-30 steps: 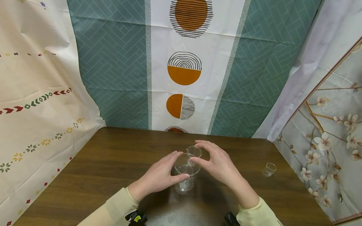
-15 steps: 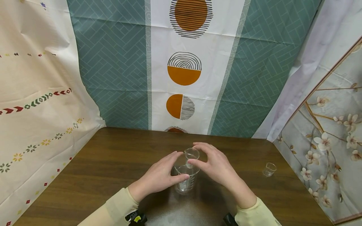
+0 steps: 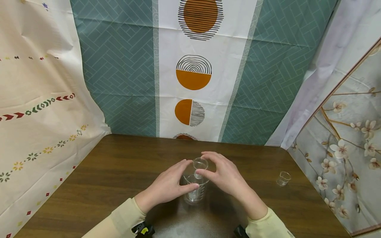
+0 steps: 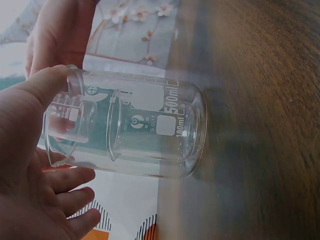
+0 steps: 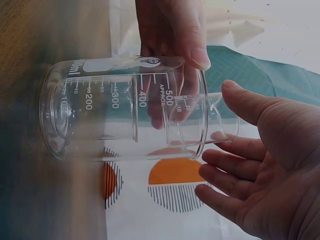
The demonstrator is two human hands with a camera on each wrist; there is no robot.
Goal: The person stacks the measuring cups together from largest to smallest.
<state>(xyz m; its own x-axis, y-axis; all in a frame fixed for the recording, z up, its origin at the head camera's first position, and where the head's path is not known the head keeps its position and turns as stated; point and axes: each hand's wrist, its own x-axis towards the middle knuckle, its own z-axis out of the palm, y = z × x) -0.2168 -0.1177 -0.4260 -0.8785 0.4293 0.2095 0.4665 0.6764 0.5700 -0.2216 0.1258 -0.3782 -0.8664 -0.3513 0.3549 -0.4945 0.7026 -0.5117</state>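
Observation:
A large clear 500 ml beaker [image 3: 194, 199] stands upright on the table. My left hand [image 3: 167, 185] grips it near the rim, thumb on the near side. Inside, at its bottom, sits a 100 ml beaker [image 4: 166, 125]. My right hand [image 3: 225, 174] pinches a smaller beaker [image 3: 200, 162] by its rim between thumb and fingers. That smaller beaker's lower part is inside the mouth of the large beaker, above the 100 ml one, as the right wrist view shows. Its rim still stands above the large rim.
Another tiny glass beaker [image 3: 283, 178] stands at the right of the brown wooden table [image 3: 119, 165]. Patterned cloths [image 3: 125, 82] hang behind and on both sides. A dark wrist camera [image 3: 144, 228] sits below the left sleeve.
My right hand has moved left and slightly nearer me, bringing the smaller beaker over and down into the large beaker's mouth. The left hand and large beaker have stayed put.

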